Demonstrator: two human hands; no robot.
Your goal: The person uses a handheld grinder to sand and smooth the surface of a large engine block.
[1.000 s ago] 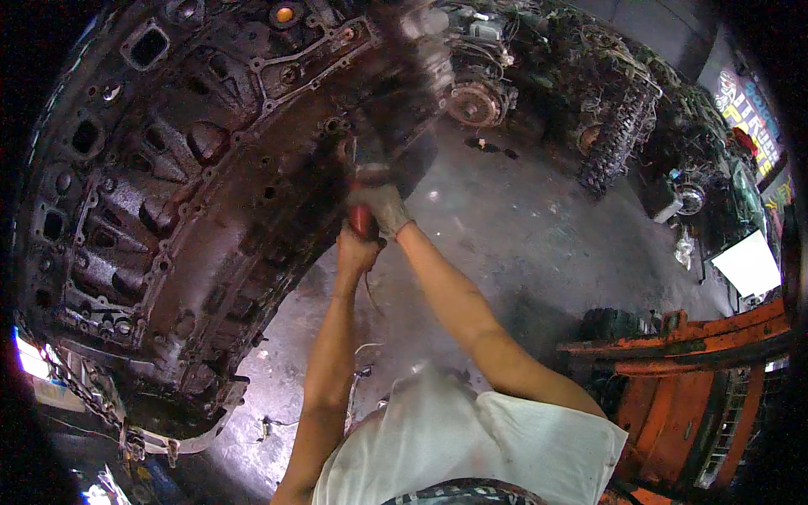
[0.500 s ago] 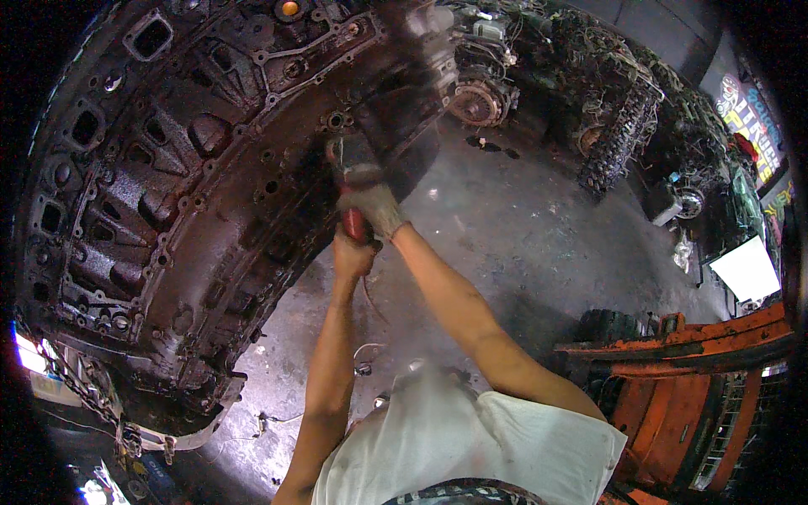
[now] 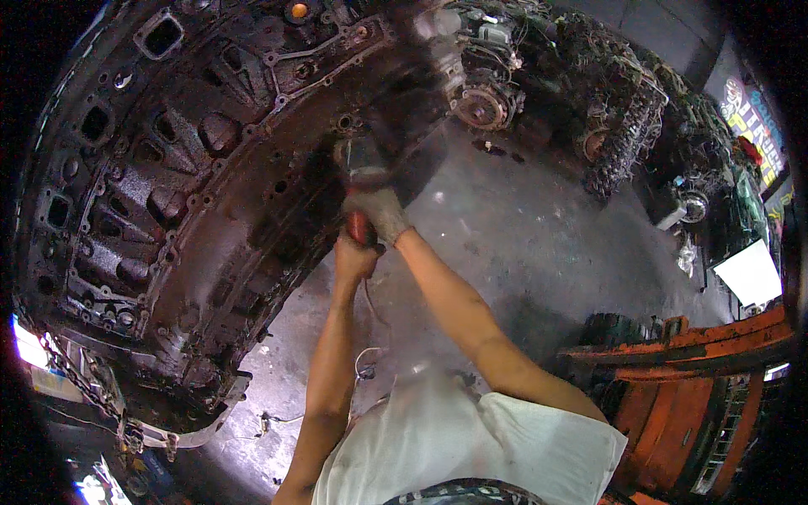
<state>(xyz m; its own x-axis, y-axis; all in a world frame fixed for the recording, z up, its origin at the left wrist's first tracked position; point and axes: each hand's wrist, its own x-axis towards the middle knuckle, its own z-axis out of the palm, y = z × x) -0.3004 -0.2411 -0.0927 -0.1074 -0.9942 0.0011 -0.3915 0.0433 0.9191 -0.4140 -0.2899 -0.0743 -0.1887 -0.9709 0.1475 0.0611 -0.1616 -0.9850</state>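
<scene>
A large greasy engine block point(image 3: 189, 252) fills the left side, its dark side face toward me. Against its lower flank I hold a red angle grinder point(image 3: 359, 227), its grey front end close to the metal. My right hand point(image 3: 379, 210), in a pale dirty work glove, wraps round the front of the body. Just behind it my left hand point(image 3: 356, 257), which looks bare, closes round the rear end. A thin cord point(image 3: 370, 301) hangs from below that hand. Blur and haze hide the exact contact with the block.
Greasy engine parts and wiring point(image 3: 627, 126) are piled at the back right, beside a round rusty part point(image 3: 482, 108). An orange metal frame point(image 3: 673, 345) stands at the right near a bright white panel point(image 3: 749, 273). A chain point(image 3: 76, 374) hangs at the lower left; a cable point(image 3: 282, 418) lies on the floor.
The view has shifted slightly, so the engine block appears a little further right and lower. Both hands keep their grip on the grinder, which stays at nearly the same place on the block.
</scene>
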